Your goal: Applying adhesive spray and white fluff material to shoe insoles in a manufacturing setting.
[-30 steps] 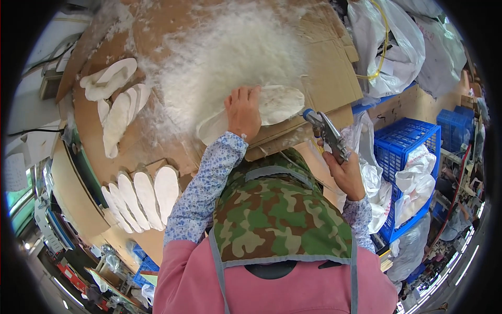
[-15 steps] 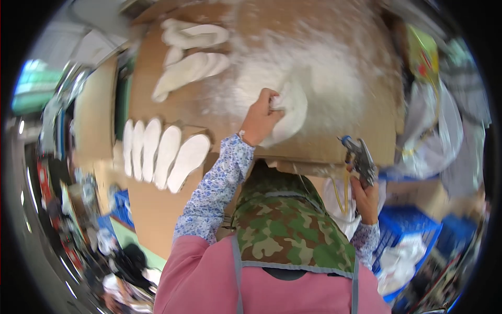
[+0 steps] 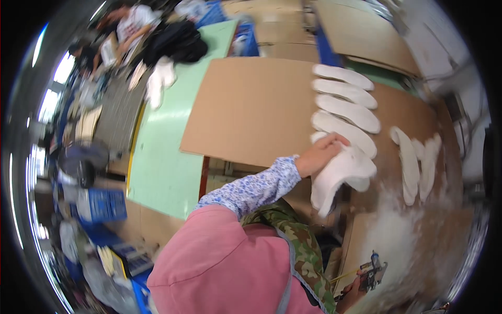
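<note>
My left hand (image 3: pixel 317 156) is closed on the edge of a white insole (image 3: pixel 342 175), which bends and hangs beside a row of insoles. Several flat white insoles (image 3: pixel 348 103) lie side by side in that row on brown cardboard, with the nearest partly hidden behind my hand. A metal spray gun (image 3: pixel 372 272) is in my right hand (image 3: pixel 354 291), low at the right, with a yellow hose (image 3: pixel 342 276) running from it. More white insoles (image 3: pixel 407 166) lie on the cardboard at the far right.
White residue (image 3: pixel 389 235) coats the cardboard near the spray gun. A large cardboard sheet (image 3: pixel 251 110) overlaps a green table (image 3: pixel 162 172). Blue crates (image 3: pixel 106 205) and a fan (image 3: pixel 83 162) stand at the left. Another person (image 3: pixel 138 26) sits at the upper left.
My view has swung left. The left hand has carried the insole from the white-coated cardboard to the row of insoles. The spray gun remains in my right hand.
</note>
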